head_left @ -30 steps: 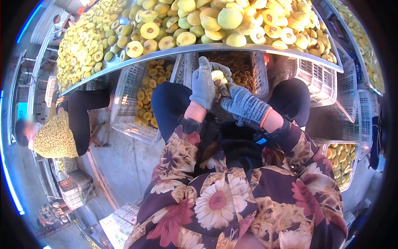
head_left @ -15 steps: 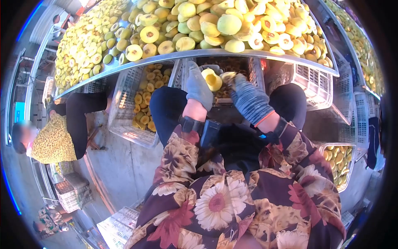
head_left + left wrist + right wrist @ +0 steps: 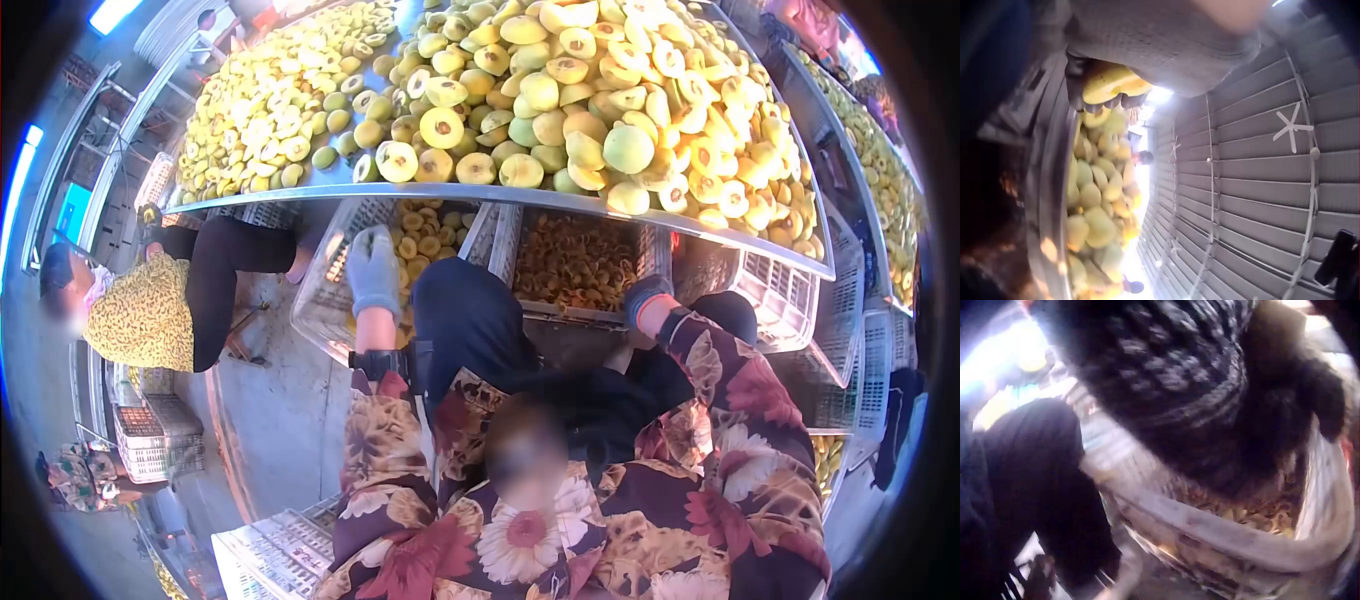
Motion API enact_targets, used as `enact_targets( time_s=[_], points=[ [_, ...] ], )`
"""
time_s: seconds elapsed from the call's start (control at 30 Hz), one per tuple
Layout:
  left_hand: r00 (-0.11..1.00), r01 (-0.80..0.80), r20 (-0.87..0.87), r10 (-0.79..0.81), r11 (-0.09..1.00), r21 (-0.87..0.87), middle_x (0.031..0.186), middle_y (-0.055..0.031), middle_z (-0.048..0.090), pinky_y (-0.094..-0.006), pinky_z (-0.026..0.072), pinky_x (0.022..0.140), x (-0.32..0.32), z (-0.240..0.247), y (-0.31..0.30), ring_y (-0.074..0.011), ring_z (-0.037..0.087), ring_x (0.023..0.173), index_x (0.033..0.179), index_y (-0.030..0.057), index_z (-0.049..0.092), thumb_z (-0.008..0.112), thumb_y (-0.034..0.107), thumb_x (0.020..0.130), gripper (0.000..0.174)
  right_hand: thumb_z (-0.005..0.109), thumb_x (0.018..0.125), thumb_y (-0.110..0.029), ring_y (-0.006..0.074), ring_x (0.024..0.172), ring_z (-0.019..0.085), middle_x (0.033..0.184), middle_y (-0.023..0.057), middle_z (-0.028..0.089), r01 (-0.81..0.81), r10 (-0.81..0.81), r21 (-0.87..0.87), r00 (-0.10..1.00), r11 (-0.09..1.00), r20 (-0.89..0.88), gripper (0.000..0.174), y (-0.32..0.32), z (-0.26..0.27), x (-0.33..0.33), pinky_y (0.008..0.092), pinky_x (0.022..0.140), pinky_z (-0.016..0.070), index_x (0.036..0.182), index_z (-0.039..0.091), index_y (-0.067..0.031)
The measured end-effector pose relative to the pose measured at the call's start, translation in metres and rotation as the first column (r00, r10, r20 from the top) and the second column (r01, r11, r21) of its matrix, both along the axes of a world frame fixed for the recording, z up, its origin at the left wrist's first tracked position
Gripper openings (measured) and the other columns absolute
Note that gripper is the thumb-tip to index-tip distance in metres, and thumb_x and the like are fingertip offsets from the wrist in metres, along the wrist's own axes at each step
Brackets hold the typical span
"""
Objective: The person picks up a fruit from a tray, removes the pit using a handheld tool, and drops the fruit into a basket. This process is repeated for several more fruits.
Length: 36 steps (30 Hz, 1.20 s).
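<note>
Beneath a ribbed roof (image 3: 1247, 178), a worktop (image 3: 500, 194) carried heaped cut fruit (image 3: 560, 110), its metal edge probably helping hold the pile back. The left hand (image 3: 373, 275), over a crate of fruit halves (image 3: 322, 312), gripped a yellow fruit piece (image 3: 1110, 87) with curled fingers, seemingly against slipping. The right hand (image 3: 648, 297) was at the corner of a crate of brown scraps (image 3: 653, 250); whether it grasped anything could not be told. Both crates sat below the worktop's edge, presumably for short reaches.
</note>
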<state>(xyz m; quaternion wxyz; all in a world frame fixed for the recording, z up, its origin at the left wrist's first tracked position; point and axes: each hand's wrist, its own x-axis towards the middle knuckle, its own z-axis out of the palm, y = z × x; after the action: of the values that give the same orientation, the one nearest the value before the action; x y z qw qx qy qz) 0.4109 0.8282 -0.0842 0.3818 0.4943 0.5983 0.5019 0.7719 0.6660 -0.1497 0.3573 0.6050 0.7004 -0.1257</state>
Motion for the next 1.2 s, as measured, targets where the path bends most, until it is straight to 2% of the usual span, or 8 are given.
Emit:
enact_targets(
  time_s=[0.3, 0.37, 0.4, 0.43, 0.47, 0.53, 0.87, 1.2],
  points=[
    [0.725, 0.513, -0.653, -0.22, 0.805, 0.297, 0.109, -0.0143, 0.061, -0.0326, 0.045, 0.09, 0.108, 0.036, -0.013, -0.0221, 0.058, 0.099, 0.106, 0.0012, 0.063, 0.066, 0.019, 0.083, 0.029, 0.064, 0.081, -0.015, 0.0216, 0.103, 0.055, 0.115, 0.0109, 0.055, 0.699, -0.239, 0.444, 0.65, 0.56, -0.721, 0.053, -0.007, -0.101, 0.022, 0.0347, 0.085, 0.0479, 0.128, 0.042, -0.0054],
    [0.76, 0.621, -0.44, -0.479, 0.735, 0.272, 0.114, -0.0104, 0.058, -0.0315, 0.0433, 0.094, 0.145, 0.031, -0.019, -0.0188, 0.056, 0.104, 0.115, 0.0006, 0.058, 0.067, 0.018, 0.084, 0.037, 0.06, 0.086, -0.015, 0.0185, 0.09, 0.059, 0.099, 0.0087, 0.06, 0.773, 0.046, -0.411, -0.491, 0.483, -0.87, 0.039, -0.012, -0.021, 0.0, 0.0322, 0.076, 0.0498, 0.12, 0.049, -0.0005],
    [0.744, 0.64, -0.451, -0.493, 0.719, 0.27, 0.116, -0.0113, 0.058, -0.0332, 0.0413, 0.097, 0.165, 0.042, -0.029, -0.0209, 0.054, 0.108, 0.118, 0.0007, 0.055, 0.068, 0.018, 0.084, 0.041, 0.057, 0.088, -0.015, 0.017, 0.084, 0.061, 0.091, 0.0076, 0.063, 0.402, 0.172, -0.735, -0.913, 0.546, -0.371, 0.033, -0.017, 0.02, -0.009, 0.031, 0.071, 0.0507, 0.116, 0.053, 0.0019],
    [0.742, 0.631, -0.511, -0.434, 0.71, 0.314, 0.12, -0.0124, 0.056, -0.0353, 0.0386, 0.1, 0.183, 0.04, -0.031, -0.0224, 0.051, 0.112, 0.12, 0.0008, 0.054, 0.069, 0.021, 0.083, 0.045, 0.055, 0.09, -0.016, 0.0155, 0.077, 0.063, 0.083, 0.0065, 0.065, 0.248, 0.199, -0.781, -0.967, 0.573, -0.161, 0.03, -0.019, 0.045, -0.018, 0.0298, 0.067, 0.0516, 0.112, 0.056, 0.0044],
    [0.714, 0.69, -0.409, -0.568, 0.67, 0.275, 0.123, -0.0135, 0.054, -0.0368, 0.0363, 0.102, 0.199, 0.05, -0.035, -0.0238, 0.048, 0.117, 0.123, 0.0002, 0.052, 0.069, 0.025, 0.084, 0.05, 0.053, 0.087, -0.013, 0.0229, 0.076, 0.065, 0.083, 0.0108, 0.066, 0.569, 0.219, -0.58, -0.798, 0.583, -0.562, 0.023, -0.014, 0.018, -0.023, 0.036, 0.064, 0.0514, 0.106, 0.058, 0.0005],
    [0.707, 0.688, -0.499, -0.502, 0.651, 0.32, 0.123, -0.0134, 0.053, -0.0358, 0.0387, 0.099, 0.219, 0.031, -0.016, -0.024, 0.05, 0.114, 0.126, 0.0005, 0.051, 0.064, 0.024, 0.087, 0.047, 0.051, 0.085, -0.013, 0.0353, 0.073, 0.065, 0.082, 0.0176, 0.066, 0.812, -0.029, 0.428, 0.477, 0.396, -0.878, 0.012, -0.035, 0.053, -0.022, 0.0456, 0.061, 0.0503, 0.092, 0.057, -0.006],
    [0.403, 0.884, -0.381, -0.832, 0.461, -0.072, 0.118, -0.0109, 0.06, -0.0309, 0.044, 0.093, 0.22, 0.016, -0.08, -0.0195, 0.058, 0.103, 0.117, -0.0017, 0.058, 0.054, 0.005, 0.09, 0.027, 0.06, 0.077, -0.011, 0.0316, 0.076, 0.068, 0.08, 0.012, 0.069, 0.797, -0.247, 0.422, 0.554, 0.432, -0.795, 0.014, -0.035, 0.069, -0.02, 0.0426, 0.059, 0.0527, 0.089, 0.067, -0.0076],
    [0.335, 0.918, -0.865, -0.374, 0.335, 0.211, 0.104, -0.016, 0.059, -0.0423, 0.044, 0.089, 0.199, 0.01, -0.086, -0.0353, 0.056, 0.1, 0.102, 0.0024, 0.056, 0.056, 0.001, 0.079, 0.023, 0.062, 0.079, -0.015, 0.033, 0.085, 0.068, 0.087, 0.0148, 0.069, 0.819, -0.317, 0.216, 0.429, 0.531, -0.846, 0.018, -0.039, 0.092, -0.03, 0.045, 0.07, 0.0536, 0.093, 0.068, -0.0072]
  ],
)
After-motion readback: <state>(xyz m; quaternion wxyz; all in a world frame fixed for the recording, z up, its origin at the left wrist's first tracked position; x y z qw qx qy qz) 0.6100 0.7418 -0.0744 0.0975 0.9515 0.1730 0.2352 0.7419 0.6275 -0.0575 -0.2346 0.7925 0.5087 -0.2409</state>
